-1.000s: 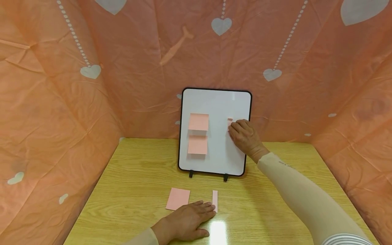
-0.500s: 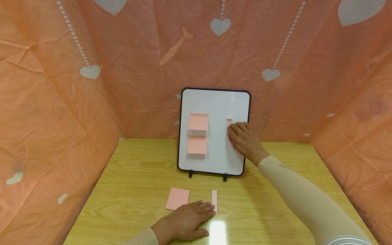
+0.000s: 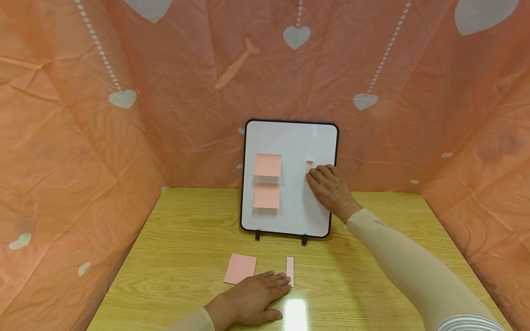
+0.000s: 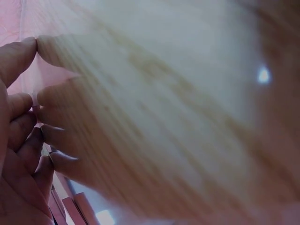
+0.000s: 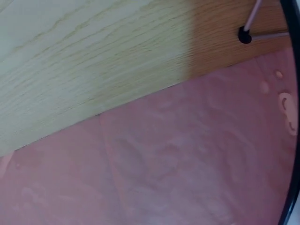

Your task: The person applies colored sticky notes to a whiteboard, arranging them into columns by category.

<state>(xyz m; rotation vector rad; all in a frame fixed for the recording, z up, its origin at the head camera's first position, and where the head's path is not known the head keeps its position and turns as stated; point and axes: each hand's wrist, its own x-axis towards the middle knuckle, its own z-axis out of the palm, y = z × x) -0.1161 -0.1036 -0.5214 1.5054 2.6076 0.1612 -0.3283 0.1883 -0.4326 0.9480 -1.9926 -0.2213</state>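
My left hand (image 3: 254,299) lies flat on the table, fingers stretched. Its fingertips touch the lower end of a narrow pale pink sticky-note strip pad (image 3: 290,266), and its back partly covers a corner of a square pink sticky-note pad (image 3: 240,268). In the left wrist view the fingers (image 4: 21,126) rest on the glossy tabletop. My right hand (image 3: 330,188) touches the whiteboard (image 3: 290,216) with bent fingers, over the lower part of a small pink paper strip (image 3: 309,165). Whether it pinches or presses the strip is hidden. The right wrist view shows no hand.
Two square pink sticky notes, an upper note (image 3: 267,165) and a lower note (image 3: 267,196), hang on the board's left side. Black feet (image 3: 304,239) support the board on the wood-grain table (image 3: 186,230). A pink heart-patterned cloth (image 3: 186,138) encloses the back and sides.
My right hand has shifted slightly down and to the left at the paper strip, now covering more of its lower part. My left hand has stayed still.
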